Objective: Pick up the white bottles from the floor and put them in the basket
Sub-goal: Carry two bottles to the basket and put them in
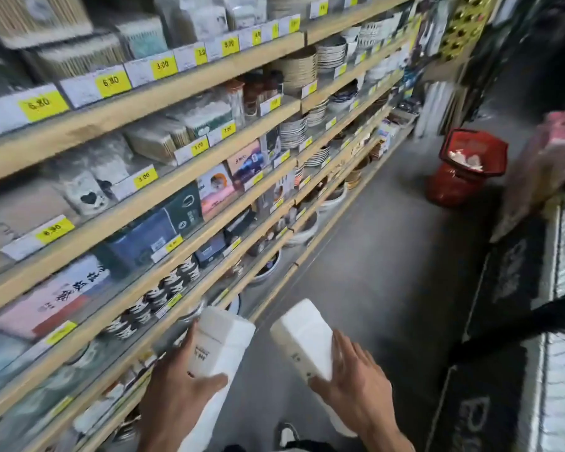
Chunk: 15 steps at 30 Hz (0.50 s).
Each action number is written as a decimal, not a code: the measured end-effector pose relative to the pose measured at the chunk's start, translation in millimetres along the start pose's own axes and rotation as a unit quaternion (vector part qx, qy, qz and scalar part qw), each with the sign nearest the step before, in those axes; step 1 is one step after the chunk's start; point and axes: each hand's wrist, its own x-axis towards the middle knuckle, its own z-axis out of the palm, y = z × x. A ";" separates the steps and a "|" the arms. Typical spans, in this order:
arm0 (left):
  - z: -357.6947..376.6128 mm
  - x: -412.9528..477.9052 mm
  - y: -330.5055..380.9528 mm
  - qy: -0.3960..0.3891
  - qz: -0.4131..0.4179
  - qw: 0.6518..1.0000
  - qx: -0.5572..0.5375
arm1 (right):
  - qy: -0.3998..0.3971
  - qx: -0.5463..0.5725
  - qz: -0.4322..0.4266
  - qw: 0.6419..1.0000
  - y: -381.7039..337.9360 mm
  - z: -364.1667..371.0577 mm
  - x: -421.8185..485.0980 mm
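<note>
Left hand [180,383] grips one white bottle [221,345], right hand [353,383] another [302,340], both carried above the floor [372,243]; red basket [470,164] stands well apart down the aisle, so a one-handed hold could slip on the walk.

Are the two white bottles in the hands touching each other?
Apart. The head view shows a strip of grey floor between the left bottle, gripped by the left hand, and the right bottle, gripped by the right hand.
</note>
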 end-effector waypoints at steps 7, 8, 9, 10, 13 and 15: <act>11.1 41.9 65.0 -0.061 0.053 0.997 -0.020 | 0.066 0.092 0.118 0.987 3.6 -30.8 13.8; 10.2 50.9 74.5 -0.067 0.062 0.996 -0.023 | 0.082 0.099 0.129 0.983 3.4 -35.6 19.2; 9.5 61.0 84.4 -0.073 0.071 0.994 -0.029 | 0.092 0.098 0.137 0.981 3.1 -40.2 25.9; 9.1 71.4 93.7 -0.079 0.084 0.993 -0.036 | 0.100 0.089 0.142 0.981 3.0 -44.7 33.5; 9.2 98.8 120.4 -0.104 0.125 0.986 -0.043 | 0.126 0.062 0.160 0.977 0.6 -62.8 55.1; 8.7 116.0 136.9 -0.114 0.139 0.982 -0.054 | 0.152 0.055 0.164 0.973 -2.4 -73.7 69.7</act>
